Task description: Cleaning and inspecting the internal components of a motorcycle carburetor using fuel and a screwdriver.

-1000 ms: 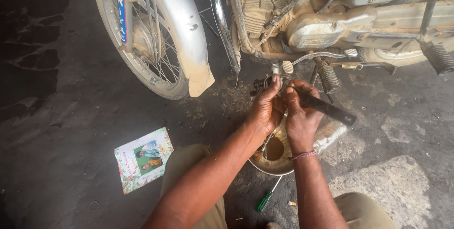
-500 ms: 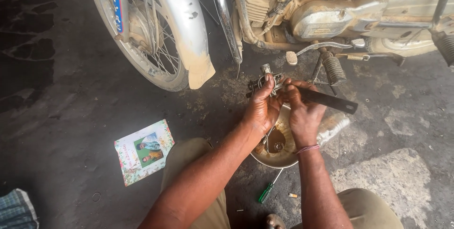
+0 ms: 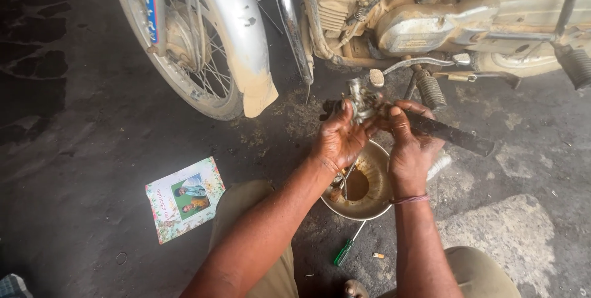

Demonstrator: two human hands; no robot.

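Over dark concrete floor (image 3: 80, 150), both hands (image 3: 337, 141) grip a carburetor (image 3: 360, 100).

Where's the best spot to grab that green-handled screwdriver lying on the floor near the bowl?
Probably by the green handle of the screwdriver, coming from above at its lower-left end. It lies flat on the floor with that end clear, while the thin metal shaft points up-right toward the metal bowl.

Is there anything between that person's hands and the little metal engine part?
Nothing visible. The left hand and right hand both grip the small metal engine part directly, above the metal bowl. The right hand also holds a dark tool handle.
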